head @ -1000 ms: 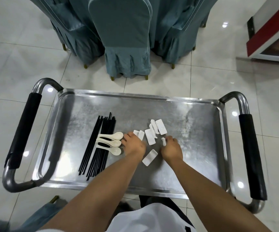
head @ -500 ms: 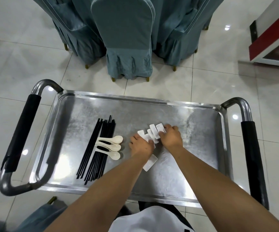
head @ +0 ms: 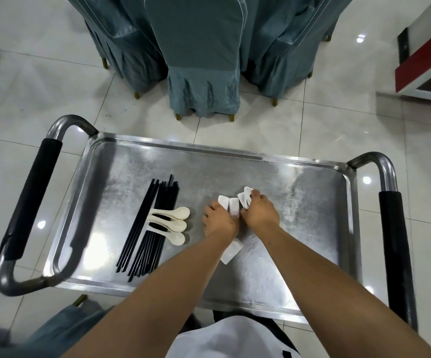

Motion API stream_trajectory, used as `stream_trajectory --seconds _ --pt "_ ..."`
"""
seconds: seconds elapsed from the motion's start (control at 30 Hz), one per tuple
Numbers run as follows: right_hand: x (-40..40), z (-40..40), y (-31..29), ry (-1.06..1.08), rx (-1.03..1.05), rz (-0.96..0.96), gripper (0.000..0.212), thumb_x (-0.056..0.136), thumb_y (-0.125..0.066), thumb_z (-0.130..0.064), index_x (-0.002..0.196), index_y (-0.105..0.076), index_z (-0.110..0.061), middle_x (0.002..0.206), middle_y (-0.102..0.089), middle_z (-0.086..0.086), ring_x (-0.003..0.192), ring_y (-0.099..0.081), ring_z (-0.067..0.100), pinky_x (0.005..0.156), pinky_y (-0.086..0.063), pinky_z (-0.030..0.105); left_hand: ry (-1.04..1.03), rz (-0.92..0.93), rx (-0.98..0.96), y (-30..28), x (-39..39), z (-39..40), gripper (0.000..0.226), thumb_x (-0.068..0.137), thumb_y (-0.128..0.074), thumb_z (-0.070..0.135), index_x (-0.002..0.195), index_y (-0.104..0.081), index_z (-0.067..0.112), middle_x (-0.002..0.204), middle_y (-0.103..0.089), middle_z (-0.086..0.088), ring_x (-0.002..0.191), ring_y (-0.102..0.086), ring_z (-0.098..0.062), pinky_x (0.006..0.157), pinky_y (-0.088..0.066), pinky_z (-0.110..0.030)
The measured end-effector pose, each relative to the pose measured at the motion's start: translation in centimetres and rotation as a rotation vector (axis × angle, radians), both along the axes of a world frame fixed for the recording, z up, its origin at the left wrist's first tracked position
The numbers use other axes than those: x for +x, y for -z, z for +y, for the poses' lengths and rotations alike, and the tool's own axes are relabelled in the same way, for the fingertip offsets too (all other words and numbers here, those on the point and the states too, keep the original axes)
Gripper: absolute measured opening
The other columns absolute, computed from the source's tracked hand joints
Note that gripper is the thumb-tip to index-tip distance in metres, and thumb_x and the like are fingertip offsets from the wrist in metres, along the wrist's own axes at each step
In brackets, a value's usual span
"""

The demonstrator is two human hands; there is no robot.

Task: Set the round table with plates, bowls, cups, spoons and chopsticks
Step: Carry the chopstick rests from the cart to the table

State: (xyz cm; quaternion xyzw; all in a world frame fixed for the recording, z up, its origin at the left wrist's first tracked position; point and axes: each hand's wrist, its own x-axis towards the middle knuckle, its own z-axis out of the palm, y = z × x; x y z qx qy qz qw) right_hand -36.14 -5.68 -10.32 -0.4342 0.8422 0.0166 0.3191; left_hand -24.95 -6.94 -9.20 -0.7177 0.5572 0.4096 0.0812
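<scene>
Both bare forearms reach forward and down from the bottom of the view, converging so that the two hands meet side by side. The left hand lies back-up, knuckles toward the camera, its fingers curled forward and downward around small white pieces that stick out past its knuckles. The right hand sits just beside it, touching at the thumb side, also back-up, with its fingers bent tightly and pinching more white pieces at their tips. The left forearm runs in from lower left, the right forearm from lower right; both wrists are nearly straight. The palms are hidden.
</scene>
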Motion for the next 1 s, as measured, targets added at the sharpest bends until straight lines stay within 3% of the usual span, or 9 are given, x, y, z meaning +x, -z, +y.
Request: stream_trajectory --seconds 0.2,0.37,0.5,0.77,0.87,1.0 --pt "1.0 1.7 0.4 -0.074 0.027 0.143 0.049 0.091 -0.051 -0.027 0.134 -0.032 -0.016 0.127 -0.046 0.012 0.112 -0.047 0.031 0.079 -0.05 0.04 0.072 -0.012 0.003 -0.3 1.0 -0.5 0.063 0.087 -0.062 0.025 0.137 -0.031 0.004 0.14 -0.04 -0.016 0.129 -0.04 -0.036 0.104 -0.04 -0.044" --pt "1.3 2.8 0.7 -0.135 0.04 0.188 0.049 0.096 -0.046 -0.022 0.14 -0.028 -0.012 0.13 -0.043 0.013 0.112 -0.051 0.031 0.08 -0.053 0.04 0.16 -0.064 -0.036 -0.2 1.8 -0.3 0.057 0.087 -0.062 0.018 0.135 -0.034 0.005 0.137 -0.046 -0.017 0.128 -0.042 -0.037 0.104 -0.038 -0.04" --pt "2.0 3.1 0.5 -0.155 0.092 0.185 0.031 0.095 -0.043 -0.011 0.125 -0.039 -0.004 0.121 -0.055 0.015 0.106 -0.06 0.034 0.08 -0.051 0.039 0.198 -0.091 -0.032 0.1 2.7 0.2 0.057 0.084 -0.067 0.021 0.131 -0.039 0.005 0.133 -0.05 -0.018 0.128 -0.043 -0.037 0.103 -0.038 -0.039" --pt "2.6 6.0 -1.2 -0.029 0.178 0.145 0.042 0.081 -0.06 -0.035 0.116 -0.044 -0.018 0.108 -0.064 0.003 0.102 -0.063 0.026 0.07 -0.041 0.031 0.353 -0.059 -0.097 0.1 4.7 1.1 0.048 0.085 -0.068 0.024 0.125 -0.048 0.009 0.124 -0.052 -0.017 0.111 -0.059 -0.034 0.089 -0.051 -0.039" --pt "3.5 7.2 -2.2 0.079 0.147 0.076 0.04 0.081 -0.058 -0.037 0.114 -0.043 -0.02 0.104 -0.062 0.003 0.098 -0.063 0.027 0.069 -0.042 0.031 0.323 -0.007 -0.112 -0.7 5.7 1.6 0.05 0.084 -0.07 0.03 0.125 -0.049 0.011 0.122 -0.053 -0.016 0.108 -0.06 -0.032 0.085 -0.049 -0.037" --pt "6.0 8.6 -3.4 0.307 0.106 -0.096 0.04 0.082 -0.054 -0.038 0.115 -0.039 -0.022 0.099 -0.061 0.003 0.09 -0.062 0.027 0.07 -0.048 0.033 0.208 0.115 -0.118 -2.0 7.5 2.5 0.04 0.077 -0.069 0.017 0.115 -0.059 0.006 0.113 -0.063 -0.012 0.102 -0.064 -0.029 0.072 -0.048 -0.026"
